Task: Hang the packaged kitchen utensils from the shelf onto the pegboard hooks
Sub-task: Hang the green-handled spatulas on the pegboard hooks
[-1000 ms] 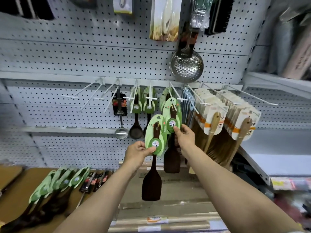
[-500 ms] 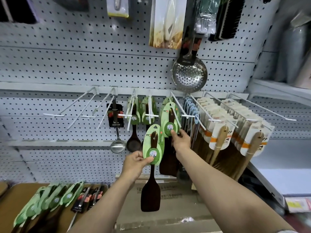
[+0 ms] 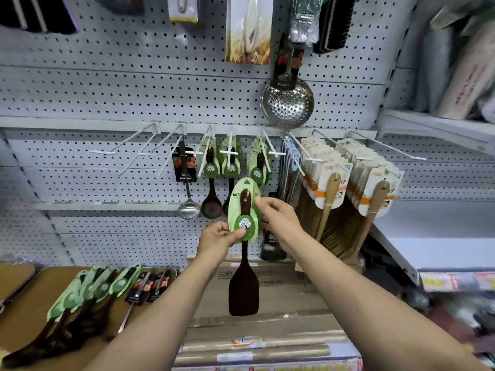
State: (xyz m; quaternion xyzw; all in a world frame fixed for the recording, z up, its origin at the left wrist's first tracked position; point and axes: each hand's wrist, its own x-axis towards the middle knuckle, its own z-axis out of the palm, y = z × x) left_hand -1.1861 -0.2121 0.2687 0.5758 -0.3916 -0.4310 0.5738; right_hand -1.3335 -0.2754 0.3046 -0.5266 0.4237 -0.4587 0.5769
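Both hands hold one carded spatula (image 3: 244,228) upright in front of the pegboard (image 3: 134,89), below the row of hooks. The left hand (image 3: 218,236) has its grip closed on the lower edge of the green card, thumb over the round label, so the dark blade hangs straight down under its own weight. The right hand (image 3: 278,215) pinches the card's right edge near the top, most likely to steady it and steer the hang hole, which sits at the very top of the card and is kept free of fingers for that reason.

The nearest target looks to be the hook (image 3: 267,149) just above, which already carries the same green-carded spatulas, so like goes with like. The card's top is still short of that hook's tip; it has to rise and come forward before the hole can slide on. Whether the hole is lined up with the prong cannot be judged from this angle.

More green-carded utensils (image 3: 93,290) lie fanned on the shelf (image 3: 26,303) at lower left, handles toward the board, beside a few black-carded ones (image 3: 147,287). They wait their turn, so the job is only partly done. Two hooks (image 3: 128,148) at left are bare.
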